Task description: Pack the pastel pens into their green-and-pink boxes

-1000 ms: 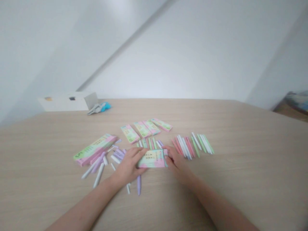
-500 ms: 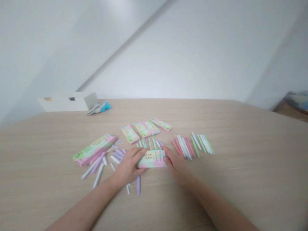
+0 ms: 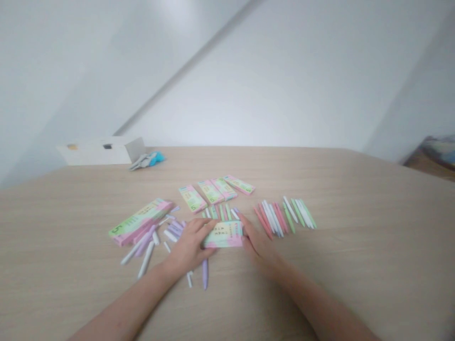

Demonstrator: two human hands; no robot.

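A small pastel pink, green and yellow cardboard box lies flat between my hands, printed side up. My left hand grips its left end, thumb along the near edge and fingers over the top. At the box's right end, my right hand presses its fingers against the end; the fingertips partly cover it. Just beyond the box is a row of green, white and purple pens, partly hidden by it. Loose purple and white pens lie around my left hand, with one purple pen below it.
Several similar boxes lie farther back, and stacked boxes sit at left. Red and white pens and green and white pens are lined up at right. Behind left are a white box and a grey-blue glove-like item.
The flap at the box's right end, which stuck out slightly, now looks pushed in under my right fingers. My left hand keeps its place.
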